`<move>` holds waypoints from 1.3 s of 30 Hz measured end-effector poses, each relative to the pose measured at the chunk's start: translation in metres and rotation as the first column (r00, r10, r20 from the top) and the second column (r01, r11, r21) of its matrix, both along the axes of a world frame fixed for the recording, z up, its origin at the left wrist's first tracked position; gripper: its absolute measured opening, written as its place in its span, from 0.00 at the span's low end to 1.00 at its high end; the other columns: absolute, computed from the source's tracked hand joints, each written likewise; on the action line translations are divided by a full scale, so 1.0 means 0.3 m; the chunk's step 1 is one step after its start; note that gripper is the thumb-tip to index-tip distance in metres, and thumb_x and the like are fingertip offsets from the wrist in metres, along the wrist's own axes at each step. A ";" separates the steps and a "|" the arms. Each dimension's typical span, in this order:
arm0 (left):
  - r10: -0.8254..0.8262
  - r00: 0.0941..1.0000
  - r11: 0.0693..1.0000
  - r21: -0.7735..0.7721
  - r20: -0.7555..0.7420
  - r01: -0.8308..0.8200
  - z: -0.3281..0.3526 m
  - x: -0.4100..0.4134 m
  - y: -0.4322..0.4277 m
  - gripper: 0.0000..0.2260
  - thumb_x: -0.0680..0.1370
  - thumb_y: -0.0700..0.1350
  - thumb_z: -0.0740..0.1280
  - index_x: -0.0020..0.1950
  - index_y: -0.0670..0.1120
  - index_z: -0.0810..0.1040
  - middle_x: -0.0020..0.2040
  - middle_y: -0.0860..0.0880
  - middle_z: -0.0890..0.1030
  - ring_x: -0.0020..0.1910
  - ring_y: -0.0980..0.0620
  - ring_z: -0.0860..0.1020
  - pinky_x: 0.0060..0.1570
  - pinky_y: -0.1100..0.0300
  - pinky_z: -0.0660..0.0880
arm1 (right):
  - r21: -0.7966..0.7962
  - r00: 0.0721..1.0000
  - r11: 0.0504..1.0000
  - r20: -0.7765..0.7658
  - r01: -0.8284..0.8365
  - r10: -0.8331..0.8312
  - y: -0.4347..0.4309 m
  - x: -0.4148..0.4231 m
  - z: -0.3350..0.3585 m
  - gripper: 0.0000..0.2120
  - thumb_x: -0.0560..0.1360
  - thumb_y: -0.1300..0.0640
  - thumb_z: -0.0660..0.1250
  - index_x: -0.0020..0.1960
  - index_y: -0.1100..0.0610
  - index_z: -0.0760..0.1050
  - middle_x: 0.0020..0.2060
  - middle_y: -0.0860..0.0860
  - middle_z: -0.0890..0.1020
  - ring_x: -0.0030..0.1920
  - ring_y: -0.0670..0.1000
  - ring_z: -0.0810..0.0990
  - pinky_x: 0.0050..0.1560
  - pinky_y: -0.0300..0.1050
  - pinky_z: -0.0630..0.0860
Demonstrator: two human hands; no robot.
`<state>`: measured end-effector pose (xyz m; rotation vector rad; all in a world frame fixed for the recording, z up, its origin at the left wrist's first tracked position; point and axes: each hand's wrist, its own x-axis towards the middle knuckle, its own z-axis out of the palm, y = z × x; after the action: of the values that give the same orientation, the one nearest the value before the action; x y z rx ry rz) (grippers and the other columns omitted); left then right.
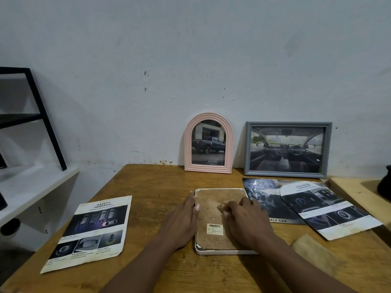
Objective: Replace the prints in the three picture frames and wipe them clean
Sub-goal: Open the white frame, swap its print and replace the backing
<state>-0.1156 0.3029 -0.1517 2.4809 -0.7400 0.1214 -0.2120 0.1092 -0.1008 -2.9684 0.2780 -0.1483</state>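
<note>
On the tabletop [152, 187] my left hand [182, 220] lies flat against the white frame [220, 252]; I cannot tell if my right hand [243, 220] pinches its clip [221, 206].

Setting: plain domestic-looking room, exact type unclear. Scuffed pale grey painted wall [148, 60], worn brown wooden tabletop [152, 187] set against it. White shelf unit [31, 182] with black metal frame [47, 123] stands at left.

SAFETY: left print [91, 231] | TOYOTA: pink frame [208, 142] | ADVANCED: right print [330, 208]
</note>
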 end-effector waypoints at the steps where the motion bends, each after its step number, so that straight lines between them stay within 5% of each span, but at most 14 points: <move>1: 0.001 1.000 1.000 0.003 0.000 -0.001 -0.004 0.003 0.000 0.29 0.83 0.64 0.43 0.82 0.55 0.49 0.73 0.52 0.74 0.67 0.48 0.76 0.65 0.46 0.73 | 0.003 1.000 1.000 0.001 -0.001 0.001 -0.001 0.001 0.001 0.21 0.82 0.41 0.51 0.70 0.47 0.69 0.66 0.55 0.72 0.67 0.58 0.69 0.65 0.60 0.71; 9: 0.021 1.000 1.000 0.020 -0.011 -0.021 -0.022 0.021 -0.002 0.36 0.78 0.69 0.37 0.82 0.54 0.48 0.74 0.51 0.74 0.69 0.45 0.75 0.67 0.44 0.72 | 0.017 1.000 1.000 0.016 0.009 -0.009 -0.001 0.000 -0.001 0.20 0.82 0.41 0.51 0.68 0.48 0.70 0.64 0.55 0.73 0.65 0.58 0.70 0.62 0.60 0.73; 20: 0.011 0.998 1.000 0.027 0.067 -0.013 -0.021 0.025 -0.002 0.26 0.80 0.66 0.40 0.71 0.57 0.62 0.54 0.51 0.83 0.49 0.46 0.81 0.51 0.44 0.78 | 0.026 1.000 1.000 0.012 0.006 -0.007 0.002 0.004 -0.001 0.21 0.82 0.42 0.52 0.69 0.48 0.70 0.65 0.55 0.73 0.66 0.58 0.69 0.63 0.60 0.73; 34: 0.019 0.997 0.999 0.033 0.072 -0.022 -0.024 0.028 -0.004 0.21 0.83 0.61 0.44 0.72 0.56 0.62 0.58 0.46 0.82 0.53 0.41 0.80 0.53 0.43 0.76 | 0.026 1.000 1.000 0.019 0.002 -0.003 0.003 0.008 -0.006 0.21 0.83 0.42 0.52 0.70 0.49 0.70 0.65 0.55 0.74 0.67 0.58 0.70 0.64 0.58 0.73; 39: 0.021 0.999 1.000 0.020 0.050 -0.022 -0.023 0.027 0.003 0.24 0.82 0.62 0.42 0.75 0.58 0.58 0.53 0.45 0.84 0.48 0.41 0.80 0.51 0.43 0.77 | 0.094 0.993 0.996 0.116 -0.006 -0.005 -0.033 0.017 0.006 0.19 0.84 0.44 0.53 0.70 0.48 0.71 0.60 0.54 0.77 0.58 0.54 0.76 0.55 0.49 0.76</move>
<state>-0.1075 0.3038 -0.1586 2.5141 -0.7388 0.1849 -0.2068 0.0993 -0.0991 -2.8530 0.2614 -0.2988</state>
